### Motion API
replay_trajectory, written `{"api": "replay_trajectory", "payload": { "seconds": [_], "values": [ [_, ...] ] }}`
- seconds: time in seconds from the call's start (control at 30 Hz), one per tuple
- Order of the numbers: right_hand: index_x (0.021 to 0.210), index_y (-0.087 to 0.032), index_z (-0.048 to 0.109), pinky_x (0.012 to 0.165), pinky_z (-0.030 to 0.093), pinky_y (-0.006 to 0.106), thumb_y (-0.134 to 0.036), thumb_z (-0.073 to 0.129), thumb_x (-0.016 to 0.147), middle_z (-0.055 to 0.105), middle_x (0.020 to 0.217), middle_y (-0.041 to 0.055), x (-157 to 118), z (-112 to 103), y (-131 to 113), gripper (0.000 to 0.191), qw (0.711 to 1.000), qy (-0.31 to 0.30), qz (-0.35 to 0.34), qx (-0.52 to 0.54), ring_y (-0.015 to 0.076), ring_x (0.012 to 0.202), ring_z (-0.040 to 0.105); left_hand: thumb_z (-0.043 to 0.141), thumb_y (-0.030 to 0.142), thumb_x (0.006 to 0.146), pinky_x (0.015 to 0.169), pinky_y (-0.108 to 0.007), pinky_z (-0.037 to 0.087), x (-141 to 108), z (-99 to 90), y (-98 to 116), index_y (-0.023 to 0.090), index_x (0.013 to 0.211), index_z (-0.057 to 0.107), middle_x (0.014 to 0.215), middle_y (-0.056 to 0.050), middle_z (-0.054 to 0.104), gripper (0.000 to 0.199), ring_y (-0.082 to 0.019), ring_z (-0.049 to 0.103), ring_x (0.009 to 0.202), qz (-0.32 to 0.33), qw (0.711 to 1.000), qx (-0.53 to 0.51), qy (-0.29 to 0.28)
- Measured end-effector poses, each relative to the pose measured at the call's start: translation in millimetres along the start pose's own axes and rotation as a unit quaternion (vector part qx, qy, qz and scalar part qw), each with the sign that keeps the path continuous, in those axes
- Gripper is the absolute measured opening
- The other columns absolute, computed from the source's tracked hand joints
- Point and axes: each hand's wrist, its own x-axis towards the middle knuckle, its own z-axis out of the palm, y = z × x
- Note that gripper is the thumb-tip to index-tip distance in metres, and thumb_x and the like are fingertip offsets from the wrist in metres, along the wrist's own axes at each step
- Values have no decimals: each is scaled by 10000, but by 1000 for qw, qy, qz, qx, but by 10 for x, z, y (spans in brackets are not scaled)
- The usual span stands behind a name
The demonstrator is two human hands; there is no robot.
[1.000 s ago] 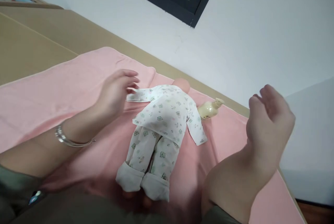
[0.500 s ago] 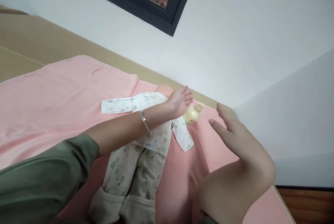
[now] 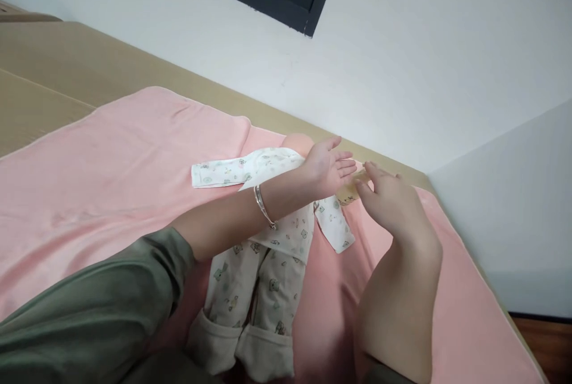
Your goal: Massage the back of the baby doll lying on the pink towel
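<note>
My left hand is open, palm up and fingers spread, above the shoulder of a white printed baby top. It holds nothing. My right hand is at the far side of a pale yellow bottle, its thumb and fingers apart and overlapping the bottle's cap end. Whether they touch the bottle cannot be made out. Matching printed baby trousers with turned-up cuffs lie below the top. A smooth, peach-coloured rounded shape shows at the neck, partly hidden by my left hand and the top.
A pink blanket lies under the clothes, over a tan padded surface. A white wall rises along the far side, with a dark-framed window. Wooden floor shows at the lower right.
My right hand has moved left to the bottle, now overlapping it. My left hand stays palm up near the bottle. The view has shifted slightly, so the clothes appear further right.
</note>
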Motion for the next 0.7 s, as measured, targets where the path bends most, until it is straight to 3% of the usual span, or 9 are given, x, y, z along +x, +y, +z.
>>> {"api": "replay_trajectory", "payload": {
  "seconds": [0.13,0.2,0.27,0.33,0.43,0.57,0.7],
  "values": [
    [987,-186,638,894,530,495,-294,332,970,740,1104,155,1,-49,-86,324,998,1,33,-57,342,977,704,366,442,1010,1276,-319,360,-236,-98,119,63,1587,355,1660,-198,391,690,-252,387,1559,-16,998,48,23],
    [889,-206,611,711,493,420,-307,338,962,729,939,139,2,-70,-142,301,996,4,55,-71,317,824,676,391,408,998,1244,-364,414,-352,-137,180,121,1585,373,1619,-174,461,653,-272,424,1538,-10,997,70,33],
    [833,-213,595,626,428,380,-310,356,955,692,806,120,17,-78,-206,285,994,11,76,-83,285,711,633,413,377,988,1180,-426,484,-452,-177,237,168,1560,420,1530,-152,557,610,-307,470,1506,14,995,91,43],
    [811,-210,597,620,412,371,-312,374,957,664,750,113,47,-78,-266,285,992,19,95,-87,273,685,619,402,356,993,1101,-463,539,-530,-219,289,175,1504,493,1408,-139,637,550,-331,513,1470,41,992,107,52],
    [813,-202,620,647,442,392,-356,397,973,656,742,121,105,-68,-321,314,989,27,123,-73,301,731,643,371,344,1014,1022,-430,579,-611,-279,360,151,1378,594,1263,-124,694,469,-315,566,1423,62,991,108,57],
    [888,-190,670,706,502,415,-438,439,983,675,775,125,151,-31,-310,351,988,65,132,-55,319,817,670,368,329,1034,1000,-346,591,-704,-315,435,83,1243,635,1228,-135,707,420,-275,612,1378,69,994,76,45],
    [994,-181,685,768,522,458,-484,449,986,684,809,126,161,12,-271,384,986,81,134,-58,327,862,668,367,331,1040,1018,-314,579,-829,-284,460,120,1137,682,1178,-84,726,391,-252,612,1380,100,991,90,29]
  ]
}}
